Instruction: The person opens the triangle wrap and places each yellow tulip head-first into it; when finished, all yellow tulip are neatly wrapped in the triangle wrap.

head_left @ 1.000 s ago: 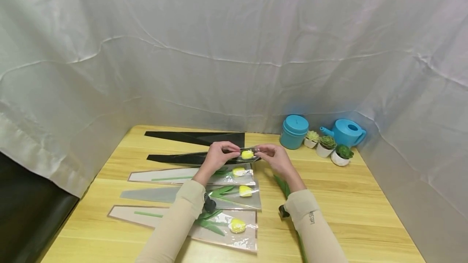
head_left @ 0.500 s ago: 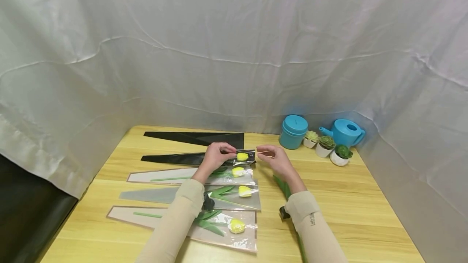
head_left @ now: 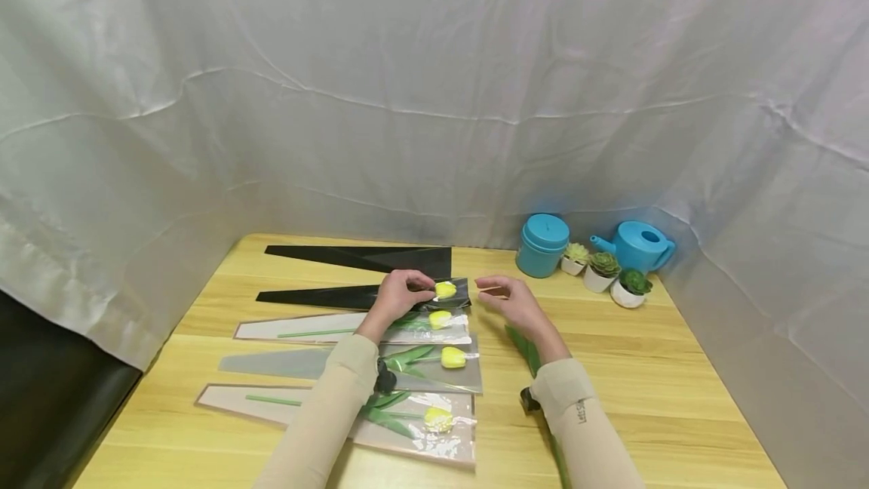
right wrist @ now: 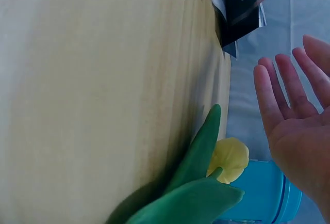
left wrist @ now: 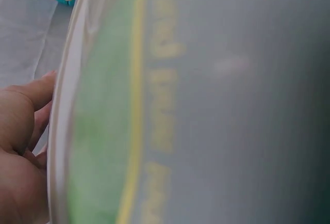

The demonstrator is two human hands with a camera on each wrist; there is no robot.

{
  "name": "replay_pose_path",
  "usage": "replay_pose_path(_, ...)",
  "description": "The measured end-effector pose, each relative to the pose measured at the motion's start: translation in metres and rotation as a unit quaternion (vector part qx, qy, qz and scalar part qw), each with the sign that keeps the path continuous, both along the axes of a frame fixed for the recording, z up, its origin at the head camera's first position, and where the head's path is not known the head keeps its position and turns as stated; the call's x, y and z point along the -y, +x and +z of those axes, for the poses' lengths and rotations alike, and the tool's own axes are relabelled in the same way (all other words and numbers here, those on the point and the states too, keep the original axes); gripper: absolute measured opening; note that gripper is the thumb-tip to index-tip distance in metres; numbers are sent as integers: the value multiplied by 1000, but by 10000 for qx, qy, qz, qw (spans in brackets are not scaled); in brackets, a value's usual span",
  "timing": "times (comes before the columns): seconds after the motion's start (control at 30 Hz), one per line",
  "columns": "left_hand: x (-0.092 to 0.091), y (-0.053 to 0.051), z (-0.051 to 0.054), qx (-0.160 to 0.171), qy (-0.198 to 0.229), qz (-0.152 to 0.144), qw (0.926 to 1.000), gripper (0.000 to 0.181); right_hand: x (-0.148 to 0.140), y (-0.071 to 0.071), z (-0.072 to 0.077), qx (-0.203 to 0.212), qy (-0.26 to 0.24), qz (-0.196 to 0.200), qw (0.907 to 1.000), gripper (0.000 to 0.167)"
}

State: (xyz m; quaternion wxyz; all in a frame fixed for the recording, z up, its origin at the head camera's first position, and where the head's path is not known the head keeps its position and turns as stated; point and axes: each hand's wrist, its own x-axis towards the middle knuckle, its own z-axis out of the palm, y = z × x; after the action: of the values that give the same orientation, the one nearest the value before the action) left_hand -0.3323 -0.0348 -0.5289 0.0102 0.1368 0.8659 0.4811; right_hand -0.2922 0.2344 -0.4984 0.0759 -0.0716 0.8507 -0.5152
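A black tapered flower sleeve (head_left: 312,296) with a clear front lies across the table, a yellow tulip head (head_left: 445,290) showing near its wide right end. My left hand (head_left: 400,294) pinches this sleeve between thumb and fingers, just left of the bloom. To the right of the sleeve's mouth, apart from it, my right hand (head_left: 511,302) hovers with fingers loosely extended and nothing held. The right wrist view shows the black sleeve's end (right wrist: 242,20) gaping. A blurred sheet of film (left wrist: 206,105) fills most of the left wrist view, partly hiding my left hand (left wrist: 23,141).
Nearer lie several sleeves holding yellow tulips, among them a grey one (head_left: 271,361). Another black sleeve (head_left: 353,256) lies behind. A loose tulip (right wrist: 229,159) rests under my right forearm. Back right stand a blue canister (head_left: 543,247), small potted succulents (head_left: 602,270) and a blue watering can (head_left: 641,244).
My right hand has let go of the black sleeve's right end and stands apart from it. My left hand and the sleeve with its tulip have shifted slightly left and lower.
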Motion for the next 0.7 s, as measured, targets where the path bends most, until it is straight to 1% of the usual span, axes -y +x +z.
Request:
replay_pose_path(0.23, 0, 1, -2, -79, -2, 3, 10000, 19, 2, 1, -4, 5, -40, 15, 10000, 39)
replay_pose_path(0.33, 0, 2, -1, -52, -8, -6, 10000, 19, 1, 3, -3, -35, -64, 28, 10000, 39)
replay_pose_path(0.4, 0, 3, 1, 31, -1, -18, 10000, 19, -1, 5, -1, -76, -41, 45, 10000, 39)
replay_pose_path(0.47, 0, 3, 6, 118, 63, -72, 9999, 19, -5, 9, 3, -172, 38, 74, 9998, 38)
replay_pose_path(0.53, -1, 2, 15, 196, 138, -170, 9996, 19, -10, 16, 7, -298, 129, 117, 9994, 37)
replay_pose_path(0.63, 1, -5, 29, 185, 245, -288, 9991, 19, -20, 27, 17, -492, 207, 124, 9985, 36)
replay_pose_path(0.7, 4, -11, 37, 196, 263, -272, 9991, 18, -26, 37, 24, -564, 251, 96, 9980, 35)
